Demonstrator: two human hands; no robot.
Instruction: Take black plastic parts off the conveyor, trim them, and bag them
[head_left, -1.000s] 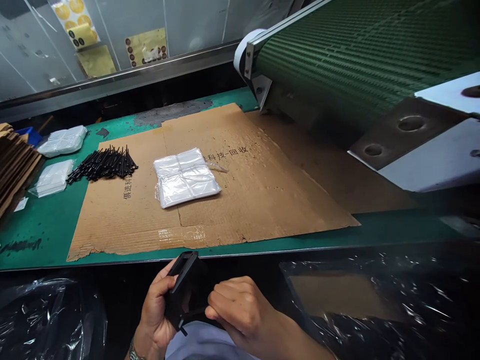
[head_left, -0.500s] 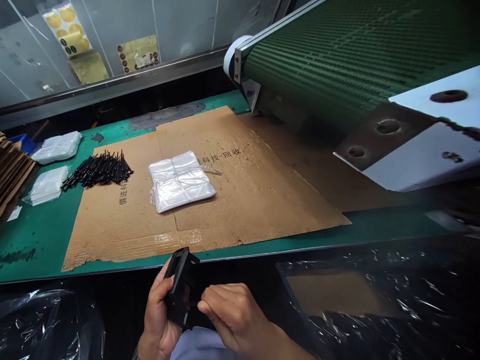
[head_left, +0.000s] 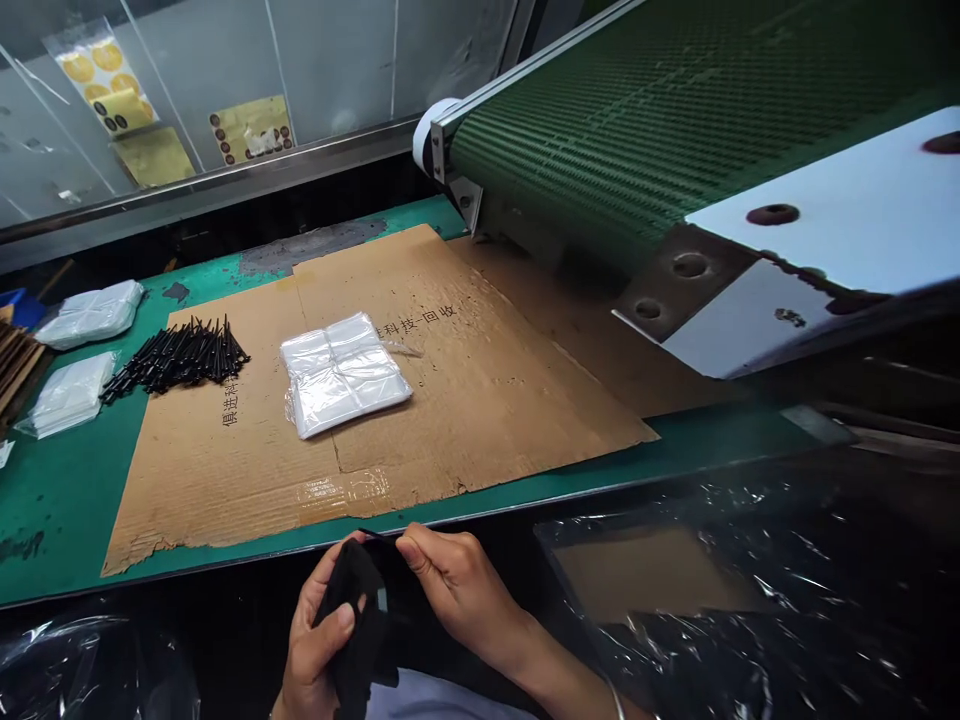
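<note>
Straight ahead is 12 o'clock. The two hands are low down, at 6 o'clock, just past the front edge of the green bench [head_left: 675, 445].

The left hand [head_left: 319, 640] is closed around a soft-looking black thing [head_left: 352, 625] and holds it up. I cannot tell what the black thing is. The right hand [head_left: 457, 590] is just beside it, with its fingers curled. Its thumb and finger pinch a thin black stick [head_left: 375, 534] at the top of the black thing.

A big brown cardboard sheet [head_left: 465, 400] lies flat on the bench at 12 o'clock, with black writing and a strip of clear tape on it. A stack of clear plastic bags [head_left: 341, 375] sits on the cardboard. A pile of black sticks [head_left: 176, 358] lies at 11 o'clock, near the cardboard's left side. Two white plastic packs [head_left: 88, 314] [head_left: 67, 395] are past that pile, on the green top.

A green conveyor belt [head_left: 600, 130] slants above the bench at 1 o'clock. Shiny black plastic [head_left: 712, 620] sits at 4 o'clock. Yellow sticker sheets [head_left: 251, 130] hang at 11 o'clock.
</note>
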